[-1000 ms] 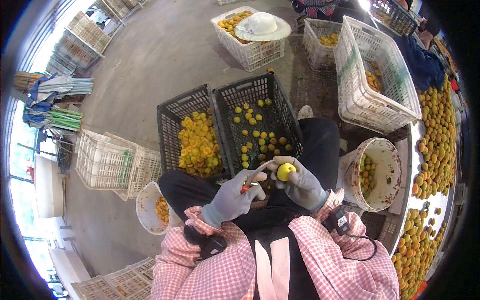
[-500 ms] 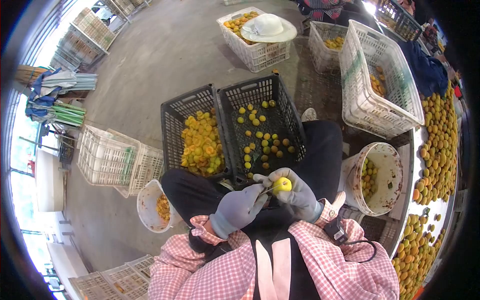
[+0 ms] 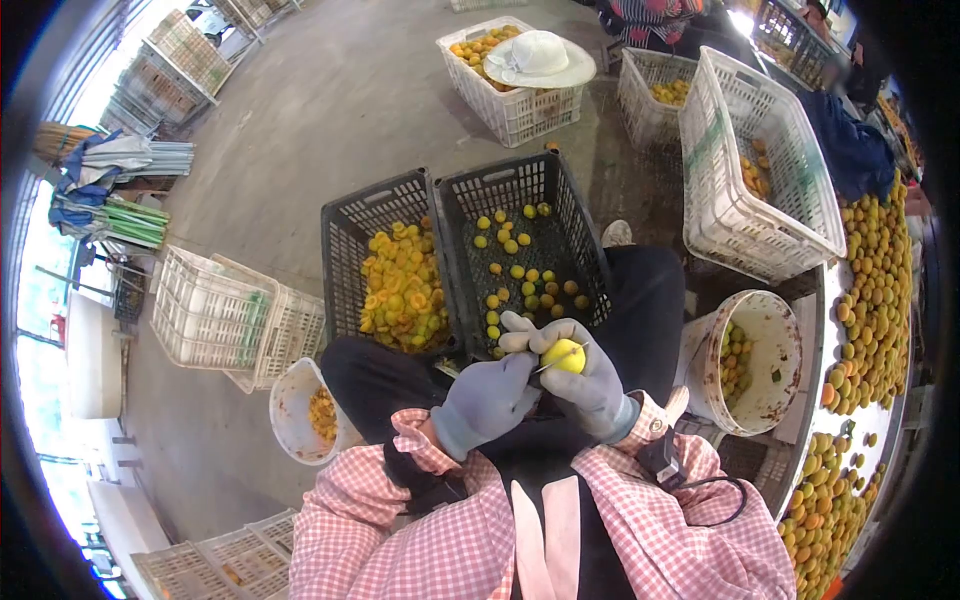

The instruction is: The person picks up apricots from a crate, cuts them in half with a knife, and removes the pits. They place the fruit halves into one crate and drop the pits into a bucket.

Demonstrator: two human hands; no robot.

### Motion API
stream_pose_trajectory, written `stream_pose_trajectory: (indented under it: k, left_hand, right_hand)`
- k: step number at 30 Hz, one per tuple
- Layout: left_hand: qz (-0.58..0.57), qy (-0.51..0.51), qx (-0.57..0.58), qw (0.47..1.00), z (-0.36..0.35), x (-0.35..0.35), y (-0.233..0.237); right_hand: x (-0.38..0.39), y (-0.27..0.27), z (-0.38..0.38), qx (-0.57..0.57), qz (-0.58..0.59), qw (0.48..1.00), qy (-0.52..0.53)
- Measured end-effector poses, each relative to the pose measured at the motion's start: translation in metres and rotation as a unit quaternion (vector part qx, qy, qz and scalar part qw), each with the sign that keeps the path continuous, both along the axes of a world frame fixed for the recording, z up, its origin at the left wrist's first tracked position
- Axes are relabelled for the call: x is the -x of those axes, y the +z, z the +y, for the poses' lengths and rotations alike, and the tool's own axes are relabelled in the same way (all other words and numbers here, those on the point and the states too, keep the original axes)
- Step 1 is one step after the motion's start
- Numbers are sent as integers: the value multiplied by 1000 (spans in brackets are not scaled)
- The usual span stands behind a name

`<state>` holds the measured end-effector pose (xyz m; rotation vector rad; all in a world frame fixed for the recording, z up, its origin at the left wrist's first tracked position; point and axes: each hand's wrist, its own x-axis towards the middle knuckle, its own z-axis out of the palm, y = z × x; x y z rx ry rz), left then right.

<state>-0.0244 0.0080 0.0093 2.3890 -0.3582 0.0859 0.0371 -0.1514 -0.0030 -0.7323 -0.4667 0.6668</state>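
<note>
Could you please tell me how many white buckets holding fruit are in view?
2. The first bucket is to the left of the left hand; the second bucket is to the right of the right hand. Others may be hidden.

Gloved left hand (image 3: pixel 487 405) and right hand (image 3: pixel 592 387), close together.
Left one's curled tight, right one bent-fingered, forearms (image 3: pixel 415 445) angled inward.

The left glove (image 3: pixel 488 405) and right glove (image 3: pixel 596 388) are grey, the held fruit (image 3: pixel 564 356) yellow. Pink-and-white check covers the sleeves (image 3: pixel 350 492). 1 black crate (image 3: pixel 345 225) bears golden pieces (image 3: pixel 402 298) toward its near edge.
</note>
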Motion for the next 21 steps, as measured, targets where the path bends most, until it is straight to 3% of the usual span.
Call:
stream_pose_trajectory:
  k: [6, 10, 12, 13, 14, 17, 18, 20, 21]
  left_hand:
    - [-1, 6, 36, 999, 8, -6, -33]
    - [21, 0, 80, 997, 9, -6, -33]
    - [49, 47, 193, 979, 16, 9, -43]
    - [165, 82, 257, 949, 23, 16, -45]
    - [167, 75, 257, 949, 27, 16, -46]
    - [157, 79, 286, 942, 27, 13, -25]
    - [156, 79, 287, 942, 26, 9, -17]
    - [281, 115, 416, 857, 20, 3, 6]
    - [307, 116, 433, 840, 17, 1, 17]
  right_hand:
    - [13, 3, 16, 38, 108, 988, -105]
    - [3, -12, 7, 85, 43, 982, -162]
    - [-15, -6, -10, -29, 147, 956, -251]
    - [-20, -2, -18, -37, 99, 964, -245]
    - [-23, 7, -25, -37, 98, 962, -253]
    - [-32, 24, -45, 3, 146, 989, 13]
    - [-32, 19, -48, 4, 145, 989, 13]
    - [-28, 5, -49, 79, 53, 995, 39]
    - [-28, 5, -48, 125, 46, 991, 32]
